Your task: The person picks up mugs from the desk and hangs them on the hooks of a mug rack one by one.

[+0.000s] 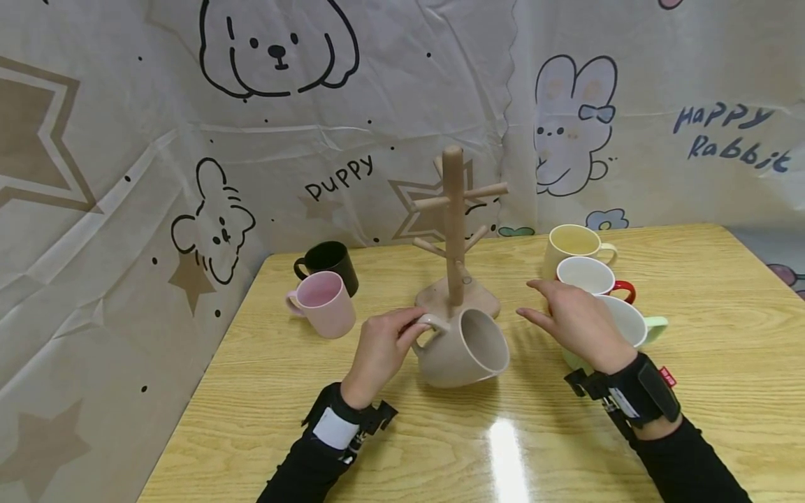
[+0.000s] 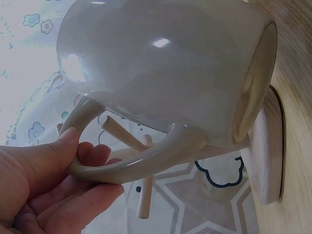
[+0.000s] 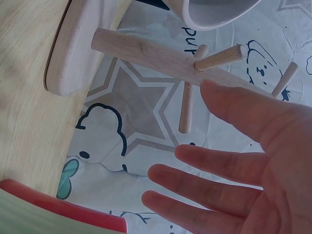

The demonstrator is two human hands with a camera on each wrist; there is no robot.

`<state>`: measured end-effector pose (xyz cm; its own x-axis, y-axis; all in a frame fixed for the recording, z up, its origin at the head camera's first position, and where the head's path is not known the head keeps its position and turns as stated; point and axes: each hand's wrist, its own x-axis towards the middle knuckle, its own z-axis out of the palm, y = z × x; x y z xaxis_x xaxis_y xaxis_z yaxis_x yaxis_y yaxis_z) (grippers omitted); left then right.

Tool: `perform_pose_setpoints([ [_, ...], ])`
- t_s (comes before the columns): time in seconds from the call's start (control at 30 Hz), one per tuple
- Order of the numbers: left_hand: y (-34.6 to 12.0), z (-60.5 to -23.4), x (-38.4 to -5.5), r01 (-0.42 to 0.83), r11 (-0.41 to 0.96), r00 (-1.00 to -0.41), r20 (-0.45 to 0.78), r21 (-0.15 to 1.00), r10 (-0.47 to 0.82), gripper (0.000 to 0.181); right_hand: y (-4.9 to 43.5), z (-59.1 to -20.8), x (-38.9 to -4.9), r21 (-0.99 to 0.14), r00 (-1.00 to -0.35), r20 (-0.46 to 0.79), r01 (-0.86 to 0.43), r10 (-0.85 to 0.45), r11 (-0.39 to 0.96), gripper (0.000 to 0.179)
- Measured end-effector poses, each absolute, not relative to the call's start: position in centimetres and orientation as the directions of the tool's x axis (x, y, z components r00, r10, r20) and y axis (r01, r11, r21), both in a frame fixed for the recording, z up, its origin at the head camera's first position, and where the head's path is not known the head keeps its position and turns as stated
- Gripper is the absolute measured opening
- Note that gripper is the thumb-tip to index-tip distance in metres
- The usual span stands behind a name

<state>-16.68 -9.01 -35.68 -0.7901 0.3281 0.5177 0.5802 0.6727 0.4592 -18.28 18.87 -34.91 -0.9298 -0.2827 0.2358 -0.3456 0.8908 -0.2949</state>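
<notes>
L hand [image 1: 383, 349] has the beige mug [image 1: 440, 360] by its handle [image 1: 434, 323], pinched btwn thumb & fingers. R hand [image 1: 585, 321]: fingers out & apart, nothing held, near the white mug w/ red handle [image 1: 581, 274] & the green mug [image 1: 629, 321].

Step in hand, my read: positioning the beige mug for the wooden stand [image 1: 454, 230]. Next move prob calls for lift + turn so the handle loop lines up w/ a lower peg [image 1: 476, 238]; R hand could steady body or post.

Mug loc: just in front of stand base [image 1: 428, 297], L of R hand. Can't tell if it's touching the table [image 1: 264, 405]. Looks: glossy, rounded body, big loop handle, tilted, mouth twd R, interior visible.
</notes>
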Motion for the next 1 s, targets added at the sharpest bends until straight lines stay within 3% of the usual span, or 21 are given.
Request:
perform_pose_setpoints([
  [0.53,-8.77,-35.82,-16.73,0.552,0.629,-0.822,0.485,0.548,0.299,0.022,19.05,-34.92,-18.26,-0.308,-0.932,0.233,-0.341,-0.277,0.888,0.051],
  [1.0,-8.59,-35.88,-16.76,0.497,0.525,-0.867,0.422,0.691,0.265,0.021,19.03,-34.62,-18.18,-0.319,-0.944,0.204,-0.314,-0.259,0.894,0.052],
])
